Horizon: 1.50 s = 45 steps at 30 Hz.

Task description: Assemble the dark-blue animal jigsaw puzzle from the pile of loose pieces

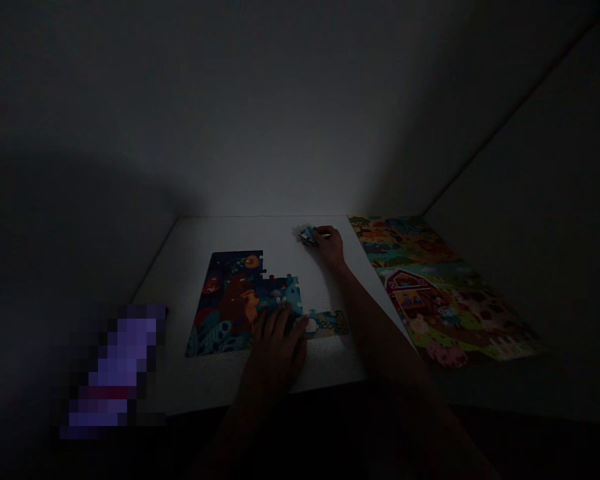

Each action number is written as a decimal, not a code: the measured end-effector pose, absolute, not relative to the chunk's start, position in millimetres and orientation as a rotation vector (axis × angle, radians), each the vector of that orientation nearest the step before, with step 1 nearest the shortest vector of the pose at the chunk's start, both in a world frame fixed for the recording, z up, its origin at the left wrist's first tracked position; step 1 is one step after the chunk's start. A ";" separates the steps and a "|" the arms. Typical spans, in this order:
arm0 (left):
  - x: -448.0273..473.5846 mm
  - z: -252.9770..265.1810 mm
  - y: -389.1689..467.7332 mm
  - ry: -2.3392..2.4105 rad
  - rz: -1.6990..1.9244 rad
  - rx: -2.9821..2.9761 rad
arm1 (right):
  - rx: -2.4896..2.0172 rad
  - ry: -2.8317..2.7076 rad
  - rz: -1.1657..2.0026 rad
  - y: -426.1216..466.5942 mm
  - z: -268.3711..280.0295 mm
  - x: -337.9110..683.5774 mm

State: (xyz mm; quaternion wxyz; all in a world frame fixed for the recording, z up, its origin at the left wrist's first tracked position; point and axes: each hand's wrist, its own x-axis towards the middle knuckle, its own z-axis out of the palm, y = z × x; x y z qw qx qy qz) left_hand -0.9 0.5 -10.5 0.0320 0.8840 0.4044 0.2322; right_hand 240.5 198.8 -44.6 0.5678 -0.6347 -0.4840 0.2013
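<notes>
The scene is very dark. A partly assembled jigsaw puzzle (233, 300) in dark blue with orange and red figures lies on a white table (190, 253). My left hand (275, 347) rests flat on the puzzle's lower right part, fingers spread. My right hand (329, 243) reaches to the far side of the table and closes its fingertips on loose puzzle pieces (307, 235) in a small pile there.
A finished farm-scene puzzle (430, 287) with a red barn lies at the right, overhanging the table's right edge. A blurred purple object (117, 363) sits at the left front corner. Walls enclose the table behind and at the right.
</notes>
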 end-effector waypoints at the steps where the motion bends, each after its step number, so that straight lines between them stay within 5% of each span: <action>1: -0.9 -10.6 0.2 1.248 0.718 2.719 | -1.498 -1.118 0.454 197.6 -42.9 239.6; 15: -1.7 -9.2 -0.9 1.273 0.680 2.684 | -1.620 -1.031 0.462 150.9 -21.4 237.5; 32: -3.4 -11.3 -2.8 1.384 0.724 2.761 | -1.565 -1.839 0.341 25.8 -16.4 227.6; 45: -11.5 -6.5 5.4 1.340 0.558 2.731 | -1.572 -1.874 0.273 -42.0 -24.6 228.0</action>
